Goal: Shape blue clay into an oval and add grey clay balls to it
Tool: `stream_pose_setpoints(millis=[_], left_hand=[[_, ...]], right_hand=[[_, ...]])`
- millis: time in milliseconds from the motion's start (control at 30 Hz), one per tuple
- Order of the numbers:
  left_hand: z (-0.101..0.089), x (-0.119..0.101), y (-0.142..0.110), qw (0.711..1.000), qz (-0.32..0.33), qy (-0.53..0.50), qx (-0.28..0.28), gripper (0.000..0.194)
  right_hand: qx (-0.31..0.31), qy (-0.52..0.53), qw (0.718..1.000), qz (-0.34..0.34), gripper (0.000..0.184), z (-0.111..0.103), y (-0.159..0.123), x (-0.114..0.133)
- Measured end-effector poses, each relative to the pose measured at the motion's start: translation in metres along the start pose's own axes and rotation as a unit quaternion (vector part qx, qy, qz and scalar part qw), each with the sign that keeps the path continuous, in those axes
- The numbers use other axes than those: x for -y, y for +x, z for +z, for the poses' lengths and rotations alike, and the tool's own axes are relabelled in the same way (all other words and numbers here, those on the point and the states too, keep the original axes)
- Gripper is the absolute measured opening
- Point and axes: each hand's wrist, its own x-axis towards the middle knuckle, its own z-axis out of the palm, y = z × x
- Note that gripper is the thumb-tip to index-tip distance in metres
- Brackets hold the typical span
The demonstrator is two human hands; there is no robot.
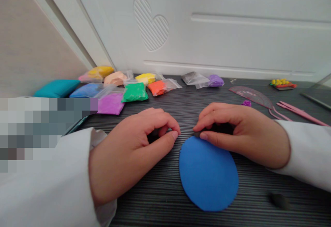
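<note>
A flat blue disc of modelling clay point(208, 175) lies on the dark ridged table. At its far edge my right hand point(230, 127) pinches a small piece of black clay point(198, 134) between thumb and forefinger. My left hand point(139, 147) is to the left of the disc, apart from it, with thumb and forefinger tips pressed together. Whether a bit of something sits between those tips I cannot make out. A separate dark lump of clay point(280, 201) rests at the lower right, near my right sleeve.
Several bags of coloured clay, including a green one point(134, 92) and an orange one point(157, 88), line the back left. Farther right lie a purple bag point(216, 80), a pink protractor point(252, 96), pink tools point(301, 112) and a small flowery clay piece point(282, 83). A white panel point(232, 41) stands behind.
</note>
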Motion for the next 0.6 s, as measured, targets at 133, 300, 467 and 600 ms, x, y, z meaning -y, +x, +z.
stream_pose_setpoints(millis=[133,300,467,600], left_hand=[[0.0004,-0.0008,0.0015,1.0,-0.01,-0.002,0.004,0.021],[0.0002,-0.0009,0.0012,1.0,-0.02,-0.006,0.009,0.021],[-0.001,0.0016,0.0032,1.0,-0.019,-0.015,0.012,0.018],[-0.0027,0.0011,0.0054,0.999,-0.035,-0.024,0.034,0.018]], right_hand=[[0.01,-0.005,1.0,-0.003,0.014,0.0007,0.0005,0.0005],[-0.002,0.006,1.0,0.008,0.015,-0.0006,-0.0003,0.0015],[-0.036,0.062,0.994,0.088,0.019,-0.0011,-0.0001,-0.0024],[-0.064,0.097,0.988,0.1,0.017,0.0035,0.0029,-0.0064]])
